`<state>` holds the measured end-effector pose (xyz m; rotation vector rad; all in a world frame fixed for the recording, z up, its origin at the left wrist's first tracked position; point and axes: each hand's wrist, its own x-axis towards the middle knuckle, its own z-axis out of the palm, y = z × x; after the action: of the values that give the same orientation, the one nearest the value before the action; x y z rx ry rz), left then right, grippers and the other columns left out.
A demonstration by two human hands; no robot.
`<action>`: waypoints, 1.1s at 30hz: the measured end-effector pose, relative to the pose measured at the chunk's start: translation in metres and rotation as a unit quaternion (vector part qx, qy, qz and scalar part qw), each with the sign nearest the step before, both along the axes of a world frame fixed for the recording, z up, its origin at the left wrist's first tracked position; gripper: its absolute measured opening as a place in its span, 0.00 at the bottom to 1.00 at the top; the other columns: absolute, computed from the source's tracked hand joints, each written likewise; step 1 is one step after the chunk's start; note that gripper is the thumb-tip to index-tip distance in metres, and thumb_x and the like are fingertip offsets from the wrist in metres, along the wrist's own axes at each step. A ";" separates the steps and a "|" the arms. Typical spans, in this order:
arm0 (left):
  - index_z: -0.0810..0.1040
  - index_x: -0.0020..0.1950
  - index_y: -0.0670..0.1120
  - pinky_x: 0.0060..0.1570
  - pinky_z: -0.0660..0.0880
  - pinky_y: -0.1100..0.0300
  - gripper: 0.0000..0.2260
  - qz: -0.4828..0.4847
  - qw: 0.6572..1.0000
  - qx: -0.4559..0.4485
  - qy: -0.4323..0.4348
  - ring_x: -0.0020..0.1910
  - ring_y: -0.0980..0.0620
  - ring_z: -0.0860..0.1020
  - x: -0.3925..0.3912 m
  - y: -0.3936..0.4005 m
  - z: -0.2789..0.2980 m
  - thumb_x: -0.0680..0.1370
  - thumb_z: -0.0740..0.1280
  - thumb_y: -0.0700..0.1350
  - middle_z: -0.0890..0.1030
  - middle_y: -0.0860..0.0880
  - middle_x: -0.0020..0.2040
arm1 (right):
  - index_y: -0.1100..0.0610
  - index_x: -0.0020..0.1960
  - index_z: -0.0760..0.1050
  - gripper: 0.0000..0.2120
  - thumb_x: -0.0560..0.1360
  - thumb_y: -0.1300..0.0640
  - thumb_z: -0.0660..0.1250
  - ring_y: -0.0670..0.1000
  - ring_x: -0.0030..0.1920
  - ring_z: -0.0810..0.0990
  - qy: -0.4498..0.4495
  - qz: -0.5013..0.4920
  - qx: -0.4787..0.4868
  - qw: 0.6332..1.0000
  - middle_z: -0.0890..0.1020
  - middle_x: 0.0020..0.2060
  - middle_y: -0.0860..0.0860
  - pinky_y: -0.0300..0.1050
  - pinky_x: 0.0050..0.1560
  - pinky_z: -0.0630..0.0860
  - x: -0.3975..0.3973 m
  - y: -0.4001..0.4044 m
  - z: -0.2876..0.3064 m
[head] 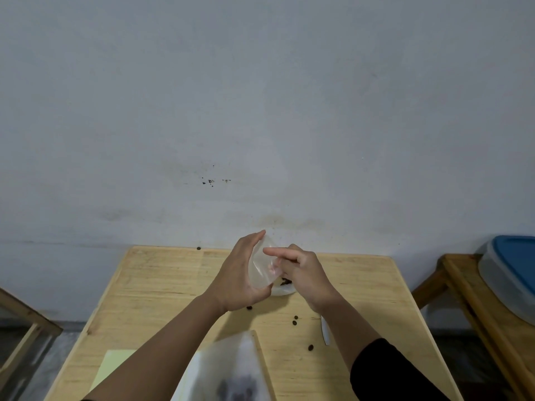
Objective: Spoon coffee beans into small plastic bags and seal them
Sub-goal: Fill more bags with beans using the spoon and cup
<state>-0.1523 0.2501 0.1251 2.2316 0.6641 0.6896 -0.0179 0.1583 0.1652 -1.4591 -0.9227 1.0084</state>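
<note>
Your left hand (240, 280) cups the small bag (262, 267) upright while your right hand (301, 273) pinches its mouth, probably opening it for beans.

The counter (162, 287) is pale, matt wood with visible grain. The small bag (262, 269) at 12 o'clock is thin, clear, slightly glossy plastic. At 3 o'clock, a plastic tub (503, 285) carries a smooth blue lid (518, 256).
</note>
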 end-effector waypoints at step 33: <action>0.56 0.76 0.47 0.64 0.62 0.64 0.43 0.119 0.984 -0.097 0.086 0.65 0.58 0.65 -0.012 -0.001 -0.067 0.66 0.73 0.51 0.64 0.50 0.69 | 0.60 0.47 0.76 0.05 0.76 0.62 0.62 0.46 0.35 0.72 -0.200 -0.334 -0.225 0.893 0.78 0.37 0.51 0.36 0.33 0.63 0.053 -0.037 -0.116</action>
<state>-0.1645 0.2490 0.0585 2.0653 1.0511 0.5231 0.0348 0.1212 0.0492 -2.2284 -0.3893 0.4112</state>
